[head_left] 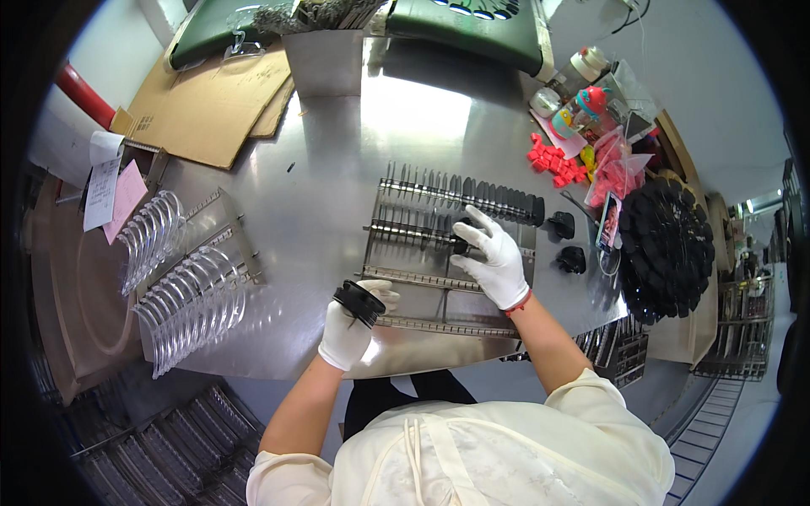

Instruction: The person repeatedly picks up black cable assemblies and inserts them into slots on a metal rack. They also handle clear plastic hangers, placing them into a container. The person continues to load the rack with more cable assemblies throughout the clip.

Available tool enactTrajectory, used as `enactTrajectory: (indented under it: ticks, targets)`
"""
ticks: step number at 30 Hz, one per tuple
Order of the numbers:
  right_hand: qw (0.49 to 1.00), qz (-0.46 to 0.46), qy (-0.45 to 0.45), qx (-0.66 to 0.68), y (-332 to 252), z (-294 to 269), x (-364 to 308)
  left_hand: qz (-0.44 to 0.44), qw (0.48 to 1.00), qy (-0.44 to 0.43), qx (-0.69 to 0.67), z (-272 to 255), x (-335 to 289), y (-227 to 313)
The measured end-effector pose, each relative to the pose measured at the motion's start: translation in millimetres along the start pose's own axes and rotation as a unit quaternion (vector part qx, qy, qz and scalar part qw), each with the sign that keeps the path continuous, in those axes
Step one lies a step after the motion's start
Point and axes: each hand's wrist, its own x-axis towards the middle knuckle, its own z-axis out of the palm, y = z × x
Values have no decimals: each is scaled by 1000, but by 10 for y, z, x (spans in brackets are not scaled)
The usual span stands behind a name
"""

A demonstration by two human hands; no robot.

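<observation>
My left hand (348,333), in a white glove, grips a small stack of glossy black curved lenses (359,302) near the front left corner of a metal slotted rack (447,278). My right hand (496,257), also gloved, reaches over the rack's middle. Its thumb and fingers close round a dark curved lens (460,236) at the end of a slotted row; the hand partly hides this piece. Dark lenses (481,192) stand upright side by side along the rack's far row. The near rows of the rack hold no lenses.
Clear curved lenses (190,291) fill a rack at left. Two loose black pieces (570,259), a phone (608,221), a large black pile (666,249), red pieces (554,160) and bottles (582,105) lie right. Cardboard (202,101) and a metal box (325,66) are at the back.
</observation>
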Motion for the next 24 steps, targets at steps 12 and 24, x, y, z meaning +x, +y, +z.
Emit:
enactTrajectory:
  ticks: [12,24]
  targets:
    - [999,35,-10,8,-137,74,47,-46,997,57,24,126,73,63]
    - [1000,14,-27,7,-119,50,104,-43,996,75,25,173,46,98]
